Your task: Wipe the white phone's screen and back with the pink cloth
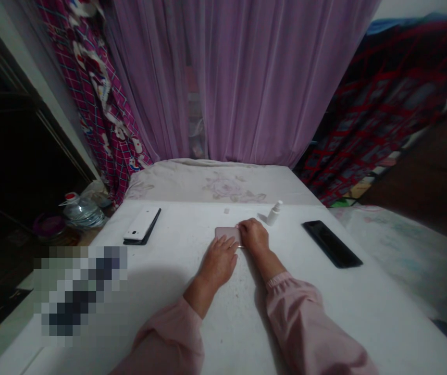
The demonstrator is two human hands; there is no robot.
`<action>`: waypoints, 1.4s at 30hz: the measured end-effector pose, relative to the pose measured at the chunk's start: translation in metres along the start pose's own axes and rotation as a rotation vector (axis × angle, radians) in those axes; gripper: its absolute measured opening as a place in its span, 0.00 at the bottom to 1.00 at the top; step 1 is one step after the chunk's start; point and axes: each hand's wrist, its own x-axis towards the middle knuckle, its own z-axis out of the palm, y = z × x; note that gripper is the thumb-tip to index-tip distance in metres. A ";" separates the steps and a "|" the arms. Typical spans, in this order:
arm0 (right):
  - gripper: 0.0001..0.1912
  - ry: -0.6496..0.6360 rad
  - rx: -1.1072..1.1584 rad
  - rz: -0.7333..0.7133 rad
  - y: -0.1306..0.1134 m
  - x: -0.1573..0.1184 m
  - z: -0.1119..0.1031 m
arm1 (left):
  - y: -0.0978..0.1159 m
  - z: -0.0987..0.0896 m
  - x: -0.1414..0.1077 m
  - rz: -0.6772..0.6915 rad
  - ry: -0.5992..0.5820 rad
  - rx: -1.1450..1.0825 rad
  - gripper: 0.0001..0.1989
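A rose-pink smartphone lies flat on the white surface, between my two hands. My left hand rests its fingers on the phone's near edge. My right hand covers the phone's right end. A small white spray bottle lies on its side just beyond my right hand, and a tiny white square piece sits beyond the phone. To the left lies a white phone on a black case. To the right lies a black smartphone.
Floral bedding rises behind the white surface, with purple sheer curtains beyond it. A plastic water jug and a purple-lidded container stand off the left edge. A pixelated patch hides part of the left foreground.
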 end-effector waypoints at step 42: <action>0.16 0.312 0.447 0.176 0.038 -0.048 -0.002 | 0.003 -0.010 -0.019 -0.076 0.069 -0.035 0.18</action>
